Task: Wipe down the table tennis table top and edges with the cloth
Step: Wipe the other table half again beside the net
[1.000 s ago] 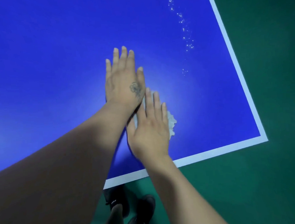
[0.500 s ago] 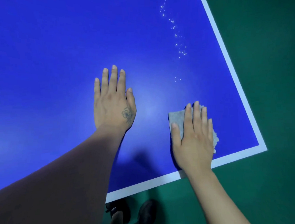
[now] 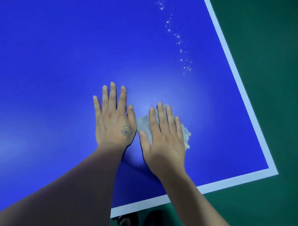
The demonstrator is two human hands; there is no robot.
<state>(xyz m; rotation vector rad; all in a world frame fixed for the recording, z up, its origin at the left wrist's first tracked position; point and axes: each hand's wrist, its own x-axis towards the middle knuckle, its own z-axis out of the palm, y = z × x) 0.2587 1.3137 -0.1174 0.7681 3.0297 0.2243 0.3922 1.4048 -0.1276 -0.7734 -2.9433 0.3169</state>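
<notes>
head view, left to right: my left hand (image 3: 113,121) lies flat on the blue table tennis table (image 3: 57,65), fingers straight and slightly spread, holding nothing. just beside it my right hand (image 3: 163,138) presses the cloth (image 3: 185,135) flat, fingers straight and close together. the crumpled cloth sits near the table's near right corner; i cannot tell its long axis. water droplets (image 3: 179,41) trail along the right edge.
</notes>
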